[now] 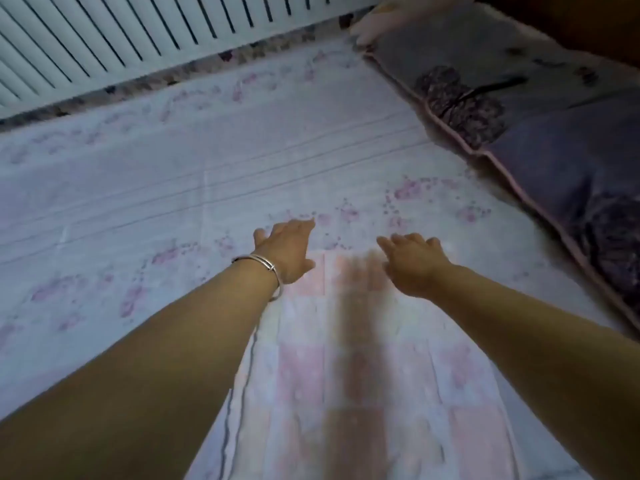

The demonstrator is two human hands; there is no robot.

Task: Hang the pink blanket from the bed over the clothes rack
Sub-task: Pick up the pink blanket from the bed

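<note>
Your left hand (289, 251) and right hand (414, 263) hover spread and empty over the pink blanket's (346, 375) far edge; grabbing the bedsheet (173, 168) underneath too would drag it along.

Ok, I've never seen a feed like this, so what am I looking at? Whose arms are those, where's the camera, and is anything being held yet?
This is one view from a camera worn on a person's head, looking forward and down. The two bare arms are that person's own. The left hand, with bangles on its wrist, and the right hand both reach out, fingers spread, over the far end of the pink blanket lying on the bed sheet. Neither hand grips it yet. A dark purple quilt lies to the right. No clothes rack is in view.
</note>
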